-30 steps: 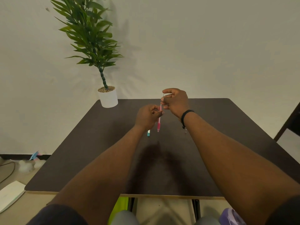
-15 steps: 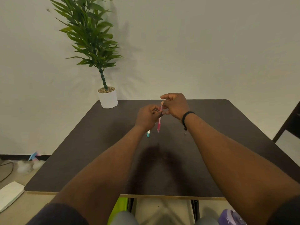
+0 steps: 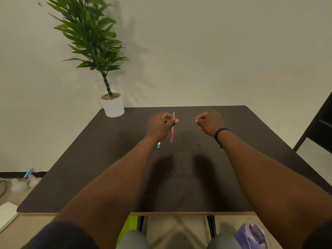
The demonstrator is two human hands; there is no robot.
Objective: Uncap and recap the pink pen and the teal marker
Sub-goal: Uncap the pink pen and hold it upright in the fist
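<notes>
A potted plant (image 3: 112,106) stands on the worktop (image 3: 107,159) at its far left corner. Well right of the plant, the pen (image 3: 172,130) is upright above mid-worktop, the marker (image 3: 158,145) lying just left of it.

a plain indoor room, most like a home or a small office corner. a dark brown square table (image 3: 107,168) stands pushed against a bare off-white wall (image 3: 215,51). on the table's far corner, beyond and to the left of the hands, a leafy green plant (image 3: 89,36) grows from a small white pot (image 3: 113,106) filled with pebbles. down to the left of the arms, a dark baseboard (image 3: 10,174) runs along a pale floor, with a white flat object (image 3: 7,214) and a small blue and pink thing (image 3: 30,173) lying there. to the right of the hands stands a dark piece of furniture (image 3: 321,123), only partly in view.
</notes>
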